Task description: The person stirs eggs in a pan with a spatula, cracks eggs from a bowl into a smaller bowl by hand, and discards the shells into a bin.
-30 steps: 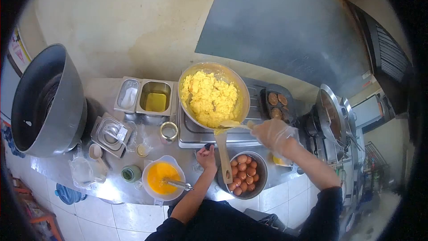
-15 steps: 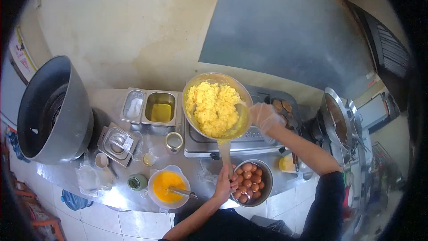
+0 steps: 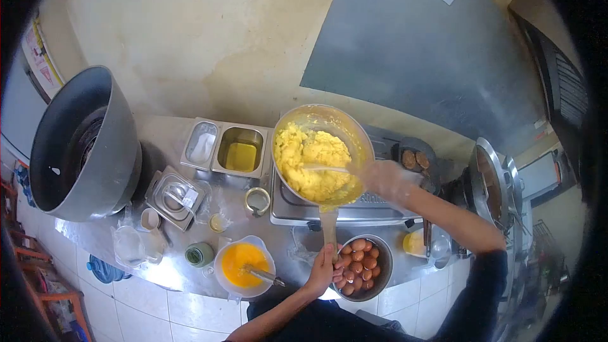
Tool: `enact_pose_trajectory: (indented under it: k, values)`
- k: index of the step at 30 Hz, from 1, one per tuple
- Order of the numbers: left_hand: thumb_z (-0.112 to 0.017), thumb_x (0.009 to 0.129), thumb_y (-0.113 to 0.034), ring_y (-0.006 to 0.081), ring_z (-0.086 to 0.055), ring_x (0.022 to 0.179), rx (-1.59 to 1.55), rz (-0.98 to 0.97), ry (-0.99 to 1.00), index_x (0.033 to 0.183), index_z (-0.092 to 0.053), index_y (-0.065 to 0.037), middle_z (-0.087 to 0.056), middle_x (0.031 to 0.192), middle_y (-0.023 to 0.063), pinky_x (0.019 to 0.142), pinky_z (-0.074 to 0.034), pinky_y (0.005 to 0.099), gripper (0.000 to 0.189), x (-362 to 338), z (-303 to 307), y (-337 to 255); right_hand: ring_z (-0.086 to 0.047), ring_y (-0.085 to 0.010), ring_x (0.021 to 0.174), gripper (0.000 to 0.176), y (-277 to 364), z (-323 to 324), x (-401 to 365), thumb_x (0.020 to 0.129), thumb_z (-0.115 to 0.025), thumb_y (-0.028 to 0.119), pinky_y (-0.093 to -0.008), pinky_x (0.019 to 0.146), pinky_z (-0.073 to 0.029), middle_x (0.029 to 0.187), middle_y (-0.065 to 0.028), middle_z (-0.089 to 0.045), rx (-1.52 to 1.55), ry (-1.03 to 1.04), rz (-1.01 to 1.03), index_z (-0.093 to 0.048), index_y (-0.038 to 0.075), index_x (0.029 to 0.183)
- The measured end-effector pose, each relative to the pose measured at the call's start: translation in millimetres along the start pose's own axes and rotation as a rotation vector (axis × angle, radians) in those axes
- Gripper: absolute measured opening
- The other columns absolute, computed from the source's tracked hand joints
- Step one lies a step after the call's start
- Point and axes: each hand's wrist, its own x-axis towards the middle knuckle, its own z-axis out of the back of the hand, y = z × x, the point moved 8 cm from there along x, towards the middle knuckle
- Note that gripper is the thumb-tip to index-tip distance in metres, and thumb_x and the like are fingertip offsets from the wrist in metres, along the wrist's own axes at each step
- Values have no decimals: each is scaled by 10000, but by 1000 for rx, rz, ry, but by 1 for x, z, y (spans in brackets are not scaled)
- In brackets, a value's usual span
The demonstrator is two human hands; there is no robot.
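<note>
My left hand (image 3: 322, 271) is closed around the handle of a frying pan (image 3: 358, 136), which is lifted and tilted over the gas stove (image 3: 297, 206). Fluffy yellow scrambled eggs (image 3: 307, 149) fill the pan's left and middle. My right hand (image 3: 389, 180), in a clear plastic glove and smeared by motion, grips a pale spatula (image 3: 328, 168) that reaches into the eggs. Just beneath my left hand is a metal bowl of brown eggs (image 3: 364, 267). To its left stands a white bowl of beaten egg (image 3: 244, 263) with a whisk (image 3: 266, 275) leaning in it.
Metal containers (image 3: 240, 155) of oil and white stuff stand left of the stove. A big grey pot (image 3: 88, 145) is at far left. Browned patties lie on a dark pan (image 3: 415, 159) behind my right hand. A wok (image 3: 486, 180) stands at right.
The spatula has swept left through the eggs, pushing them toward the pan's left side. My right hand moved with it. My left hand keeps its hold; the whole view has shifted slightly.
</note>
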Motion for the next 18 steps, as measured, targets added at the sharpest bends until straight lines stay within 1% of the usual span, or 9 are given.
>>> enact_pose_trajectory:
  k: [5,6,8,10,12,13,15,16,18]
  values:
    - [-331,1042,-474,72,-329,518,11,1,-10,1216,-427,-115,-375,692,-6,453,-269,224,410,-6,-1,-9,-676,-267,626,399,-32,51,-47,913,-510,81,-376,484,-534,773,-94,-618,-71,237,-1,-471,153,1304]
    - [-331,1040,-482,71,-323,518,35,11,-18,1214,-426,-111,-375,692,-4,452,-268,226,420,-7,-2,-12,-676,-267,626,399,-25,45,-49,913,-510,81,-376,484,-534,773,-94,-618,-68,237,-1,-471,153,1304]
    - [-330,1038,-489,69,-321,518,48,20,-21,1212,-427,-108,-376,694,-6,451,-266,227,430,-7,-1,-13,-686,-268,740,518,5,-1,-59,922,-509,117,-383,584,-566,774,-105,-612,49,517,-20,-384,208,1416]
    - [-329,1036,-497,67,-318,519,57,26,-18,1211,-427,-105,-378,697,-7,449,-264,228,440,-8,-2,-14,-682,-281,641,376,32,-8,-41,919,-500,105,-384,489,-536,737,-106,-627,206,312,-20,-446,106,1291]
    - [-327,1031,-512,66,-314,514,89,19,-53,1197,-430,-101,-379,693,-14,449,-270,229,455,-9,-2,-14,-681,-322,669,425,51,-36,-9,948,-480,127,-426,549,-545,815,-154,-662,366,105,-150,-405,173,1363]
    - [-327,1031,-512,66,-314,514,93,14,-59,1197,-430,-101,-379,693,-14,449,-270,229,455,-9,-1,-14,-681,-322,669,425,62,-29,10,948,-480,127,-426,549,-545,815,-154,-662,370,97,-146,-405,173,1363]
    - [-320,1034,-508,64,-314,507,147,-18,-87,1186,-431,-97,-384,693,-17,444,-278,231,452,-7,1,-10,-702,-336,766,291,52,-29,37,974,-454,191,-448,612,-553,906,-191,-687,387,225,-386,-510,105,1247]
    - [-320,1034,-508,64,-314,507,158,-22,-84,1186,-431,-97,-384,693,-17,444,-278,231,452,-5,-1,-8,-702,-336,766,291,40,-37,47,974,-454,191,-448,612,-553,906,-191,-687,389,215,-394,-510,105,1247]
    - [-321,1035,-502,62,-313,502,171,-74,-187,1176,-435,-95,-389,692,-17,435,-278,231,446,-4,4,-4,-660,-377,904,260,7,-71,58,985,-406,204,-486,777,-517,958,-186,-666,696,56,-534,-593,78,1113]
